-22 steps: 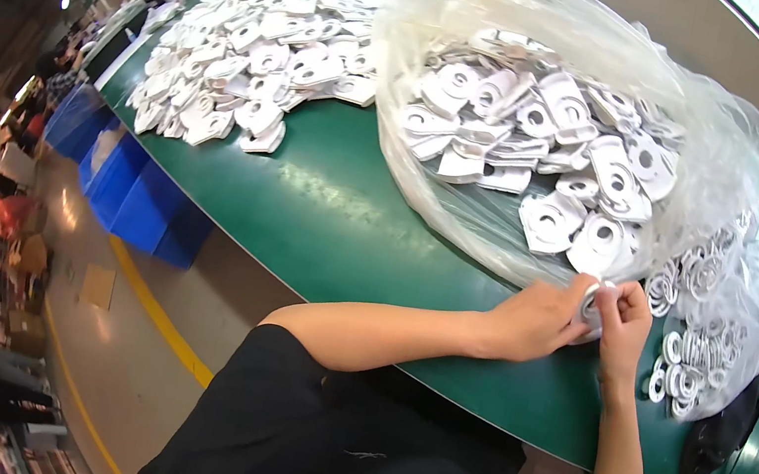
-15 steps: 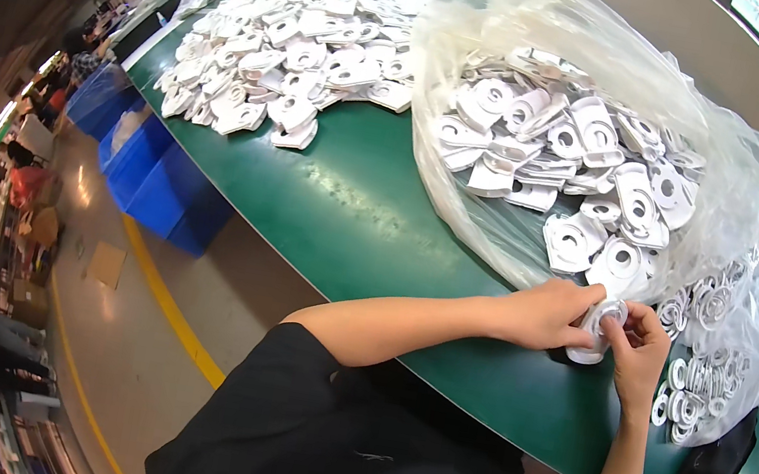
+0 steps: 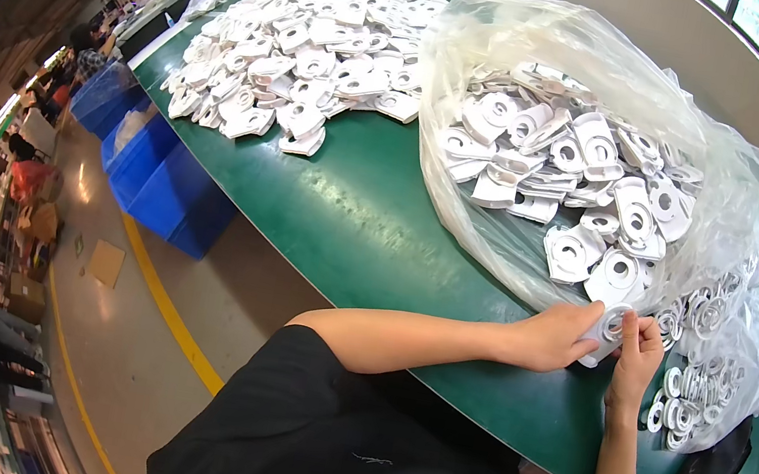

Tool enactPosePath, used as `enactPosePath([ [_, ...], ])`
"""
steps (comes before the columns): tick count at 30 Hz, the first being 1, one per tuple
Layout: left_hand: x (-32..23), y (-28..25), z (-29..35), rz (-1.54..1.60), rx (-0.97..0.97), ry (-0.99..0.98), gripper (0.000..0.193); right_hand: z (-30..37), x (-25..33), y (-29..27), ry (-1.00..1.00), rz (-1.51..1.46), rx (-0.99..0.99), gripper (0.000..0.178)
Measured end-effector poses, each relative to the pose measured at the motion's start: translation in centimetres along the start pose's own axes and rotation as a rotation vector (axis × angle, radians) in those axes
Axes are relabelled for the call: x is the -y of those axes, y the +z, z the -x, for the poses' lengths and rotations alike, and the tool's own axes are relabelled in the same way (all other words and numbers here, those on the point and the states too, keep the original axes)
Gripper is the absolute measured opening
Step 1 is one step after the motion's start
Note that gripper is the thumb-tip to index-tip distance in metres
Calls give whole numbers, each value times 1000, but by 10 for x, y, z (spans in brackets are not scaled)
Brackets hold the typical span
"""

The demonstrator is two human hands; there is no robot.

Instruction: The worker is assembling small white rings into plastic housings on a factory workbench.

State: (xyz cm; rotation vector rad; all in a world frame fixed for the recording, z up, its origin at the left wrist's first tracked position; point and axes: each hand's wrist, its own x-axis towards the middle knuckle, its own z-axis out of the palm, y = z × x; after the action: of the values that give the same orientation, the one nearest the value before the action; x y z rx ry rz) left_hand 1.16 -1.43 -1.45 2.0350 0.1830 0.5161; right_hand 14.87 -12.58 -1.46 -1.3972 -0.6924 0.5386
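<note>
Beside the near edge of the clear bag (image 3: 575,31) in the head view, the left hand (image 3: 547,339) and right hand (image 3: 636,368) pinch a white piece (image 3: 602,340) between their fingers, seemingly midway through handling. Its long axis slants, holed end toward the bag. Many loose pieces (image 3: 493,193) fill it; left lies a pile (image 3: 248,122), perhaps finished; right, rings (image 3: 702,381).

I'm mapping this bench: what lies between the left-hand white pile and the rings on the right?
The big clear bag holding white parts; the head view shows it.
</note>
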Motion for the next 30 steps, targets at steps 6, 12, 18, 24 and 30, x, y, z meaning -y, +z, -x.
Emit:
enactPosePath([
  [6,2,-12,-2,-61,87,-23,27,5,11,9,-2,149,105,16],
  [12,-4,-57,-9,180,344,-207,23,5,20,7,114,67,265,21],
  [18,-2,-104,-17,-16,628,-201,36,10,8,4,-69,439,342,21],
  [24,11,-261,-32,-2,-477,-328,54,6,22,2,-170,484,236,20],
  [30,43,-359,-38,30,-1108,-271,72,3,18,-1,-158,489,222,14],
])
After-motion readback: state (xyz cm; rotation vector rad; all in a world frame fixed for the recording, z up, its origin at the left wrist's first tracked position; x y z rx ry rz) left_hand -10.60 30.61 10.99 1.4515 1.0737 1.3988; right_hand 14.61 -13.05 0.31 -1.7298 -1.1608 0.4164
